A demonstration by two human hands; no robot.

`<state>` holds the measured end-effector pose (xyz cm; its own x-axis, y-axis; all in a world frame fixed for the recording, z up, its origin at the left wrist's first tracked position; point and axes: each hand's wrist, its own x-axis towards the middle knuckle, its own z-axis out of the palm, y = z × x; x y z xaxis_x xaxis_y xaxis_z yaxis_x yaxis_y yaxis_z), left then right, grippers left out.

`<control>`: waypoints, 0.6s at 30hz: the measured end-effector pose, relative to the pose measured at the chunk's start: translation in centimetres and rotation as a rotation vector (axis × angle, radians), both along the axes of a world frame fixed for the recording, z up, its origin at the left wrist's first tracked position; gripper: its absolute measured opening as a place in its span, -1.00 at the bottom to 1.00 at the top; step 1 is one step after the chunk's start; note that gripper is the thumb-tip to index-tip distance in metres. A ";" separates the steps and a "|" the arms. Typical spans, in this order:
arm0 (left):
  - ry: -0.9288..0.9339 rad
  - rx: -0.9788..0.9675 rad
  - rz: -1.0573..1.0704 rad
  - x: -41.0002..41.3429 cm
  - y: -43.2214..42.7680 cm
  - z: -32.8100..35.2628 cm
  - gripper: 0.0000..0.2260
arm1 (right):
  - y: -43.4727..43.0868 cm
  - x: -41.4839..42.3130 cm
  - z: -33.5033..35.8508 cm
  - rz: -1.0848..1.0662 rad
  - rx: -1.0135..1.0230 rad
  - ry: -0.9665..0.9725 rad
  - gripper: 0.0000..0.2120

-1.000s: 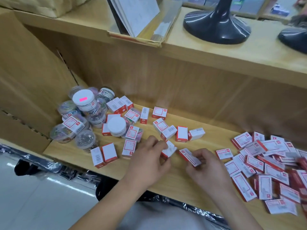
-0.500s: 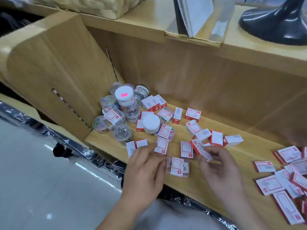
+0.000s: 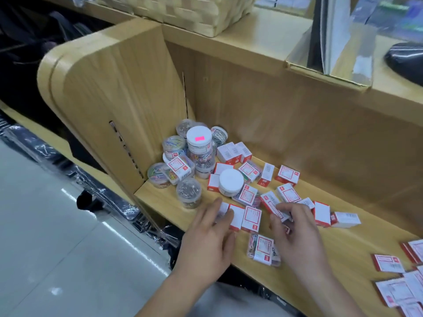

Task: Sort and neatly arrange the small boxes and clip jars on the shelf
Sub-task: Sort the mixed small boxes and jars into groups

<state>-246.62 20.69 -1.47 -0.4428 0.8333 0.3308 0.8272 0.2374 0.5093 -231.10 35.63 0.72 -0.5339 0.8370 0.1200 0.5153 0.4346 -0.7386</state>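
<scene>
Several clear clip jars (image 3: 189,195) are heaped in the shelf's left corner, one with a white lid and pink sticker (image 3: 198,138). Another white-lidded jar (image 3: 230,181) stands among scattered red-and-white small boxes (image 3: 288,175). My left hand (image 3: 208,239) lies flat, its fingertips on two boxes (image 3: 238,216) lined up at the front edge beside a third (image 3: 251,218). My right hand (image 3: 297,234) pinches a red-and-white box (image 3: 272,205) just right of that row. A clear packet of clips (image 3: 263,249) lies between my hands.
The wooden shelf board (image 3: 343,252) has a side panel (image 3: 119,92) at left and a back wall. A heap of flat red-and-white packets (image 3: 402,284) lies at far right. Above are a woven basket (image 3: 194,12) and a cardboard tray (image 3: 329,51). Plastic-wrapped goods (image 3: 109,197) sit below.
The view has swung left. My left hand moved from the middle to the boxes at the front edge. My right hand still holds its box, now near the row.
</scene>
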 end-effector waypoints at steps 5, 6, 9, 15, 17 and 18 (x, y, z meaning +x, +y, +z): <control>0.036 0.018 0.078 -2.9 4.6 2.1 -0.69 | 0.8 -0.2 1.7 -0.046 -0.158 0.183 -0.79; 0.043 -0.016 0.073 -3.6 5.7 2.1 -0.70 | 0.9 -0.2 1.9 -0.058 -0.140 0.181 -0.78; 0.023 -0.096 0.063 -4.7 8.0 2.2 -0.73 | 1.3 0.5 2.3 -0.125 -0.121 0.179 -0.78; -0.087 -0.042 -0.062 -1.9 10.4 2.1 -0.72 | 2.4 1.8 2.5 -0.217 -0.151 0.251 -0.78; -0.129 -0.019 -0.097 -1.2 11.3 1.7 -0.72 | 2.9 1.4 2.8 -0.206 -0.153 0.252 -0.77; -0.170 -0.023 -0.109 -1.0 11.5 1.6 -0.70 | 3.0 1.2 2.9 -0.202 -0.162 0.254 -0.77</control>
<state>-247.65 32.16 0.15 -0.3973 0.8861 0.2388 0.7511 0.1644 0.6394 -229.92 38.58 3.63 -0.3262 0.9415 0.0848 0.3701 0.2098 -0.9050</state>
